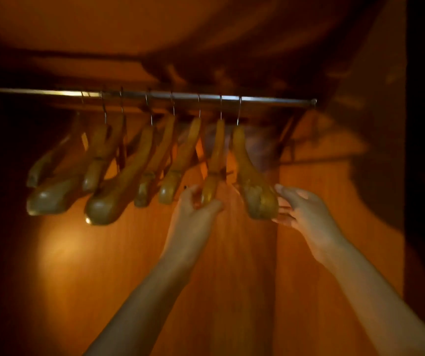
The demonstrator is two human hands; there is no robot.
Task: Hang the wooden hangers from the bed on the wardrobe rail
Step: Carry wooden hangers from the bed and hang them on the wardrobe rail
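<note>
Several wooden hangers hang by metal hooks from the metal wardrobe rail (155, 95), spread from its left part to right of the middle. My left hand (196, 204) grips the lower end of the second hanger from the right (215, 160). My right hand (301, 209) is spread open, its fingers beside the broad lower end of the rightmost hanger (252, 181), touching it or nearly so. The picture is dim and blurred by motion.
The wardrobe's wooden back panel (129, 265) lies behind the hangers and a side wall (334, 201) rises on the right. A shelf or top board (103, 34) sits above the rail. The rail's right end (283, 101) carries no hanger.
</note>
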